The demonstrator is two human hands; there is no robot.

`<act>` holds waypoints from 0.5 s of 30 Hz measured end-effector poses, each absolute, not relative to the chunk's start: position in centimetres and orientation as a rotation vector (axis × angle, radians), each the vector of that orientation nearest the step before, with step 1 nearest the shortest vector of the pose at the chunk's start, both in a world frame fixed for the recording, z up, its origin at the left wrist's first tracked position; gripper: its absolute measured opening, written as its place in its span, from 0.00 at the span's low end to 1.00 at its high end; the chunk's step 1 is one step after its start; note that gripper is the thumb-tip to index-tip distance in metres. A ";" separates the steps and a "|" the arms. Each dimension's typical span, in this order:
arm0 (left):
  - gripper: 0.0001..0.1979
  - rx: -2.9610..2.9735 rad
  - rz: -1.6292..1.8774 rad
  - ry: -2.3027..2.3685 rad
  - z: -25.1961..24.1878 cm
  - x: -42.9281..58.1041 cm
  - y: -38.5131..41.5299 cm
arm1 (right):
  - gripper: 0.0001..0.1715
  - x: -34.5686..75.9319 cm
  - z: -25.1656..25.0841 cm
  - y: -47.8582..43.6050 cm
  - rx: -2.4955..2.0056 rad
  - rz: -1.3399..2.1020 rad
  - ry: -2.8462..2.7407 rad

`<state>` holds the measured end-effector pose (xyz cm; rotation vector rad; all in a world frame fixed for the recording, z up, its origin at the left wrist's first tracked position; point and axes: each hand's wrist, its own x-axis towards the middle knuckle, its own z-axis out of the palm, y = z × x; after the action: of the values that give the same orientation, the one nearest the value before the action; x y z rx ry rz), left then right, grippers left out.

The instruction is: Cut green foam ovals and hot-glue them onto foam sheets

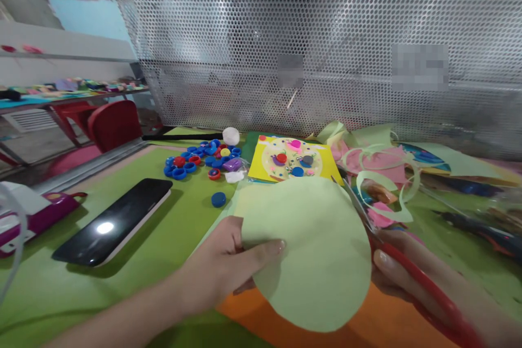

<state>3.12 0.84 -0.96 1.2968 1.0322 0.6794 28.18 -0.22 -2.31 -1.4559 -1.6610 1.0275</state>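
head view: lower centre, the left hand (222, 258) grasps a pale green paper disc (314, 250) in its fingers; lower right, the right hand (403, 281) grips red-handled scissors (428, 284) beside its edge.

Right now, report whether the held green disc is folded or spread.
Spread: the disc shows a broad, rounded face, no fold line visible. The left hand holds one side; the scissors are at the other.

The green disc (314, 250) is made of smooth, matt paper, the scissors (448, 310) of shiny metal and glossy plastic. Along the worktop (183, 228) far edge, perforated, shiny metal is seen in the panel (244, 22).
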 end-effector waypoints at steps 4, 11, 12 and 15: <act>0.21 1.277 0.693 1.009 -1.2 3.0 0.9 | 0.30 27.4 -1.7 -0.3 -1.483 1.106 -1.548; 0.18 1.267 0.667 0.993 -0.9 2.8 0.9 | 0.26 27.9 -1.1 0.0 -1.439 1.061 -1.739; 0.18 1.266 0.662 0.983 -0.8 2.8 0.9 | 0.26 28.0 -1.0 0.0 -1.450 1.043 -1.751; 0.17 1.283 0.641 0.960 -0.7 2.8 0.9 | 0.27 28.0 -0.9 0.0 -1.497 1.020 -1.754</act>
<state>2.82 0.91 -0.65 1.2831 0.9603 0.6414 27.97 -0.04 -0.94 -1.4969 -1.7544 1.0204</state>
